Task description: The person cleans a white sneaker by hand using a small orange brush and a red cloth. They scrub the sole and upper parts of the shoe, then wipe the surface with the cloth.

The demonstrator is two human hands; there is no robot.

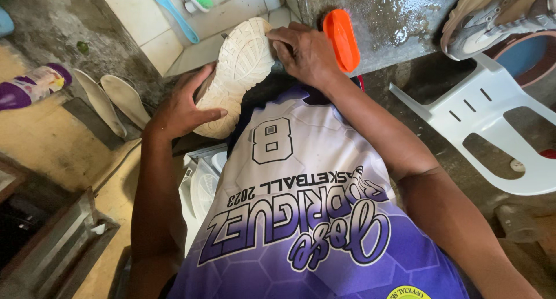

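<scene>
Two hands point(182, 110) point(307, 53) hold one white shoe point(240, 73), one orange brush point(341, 38), two insoles point(113, 99) nearby

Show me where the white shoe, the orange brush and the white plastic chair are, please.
white shoe point(240, 67): head view, on the middle of its sole.
orange brush point(341, 38): head view, on its orange back.
white plastic chair point(492, 108): head view, on its slotted panel.

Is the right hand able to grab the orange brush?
Probably yes. The right hand rests on the white shoe, and the orange brush lies right beside it with nothing between.
</scene>
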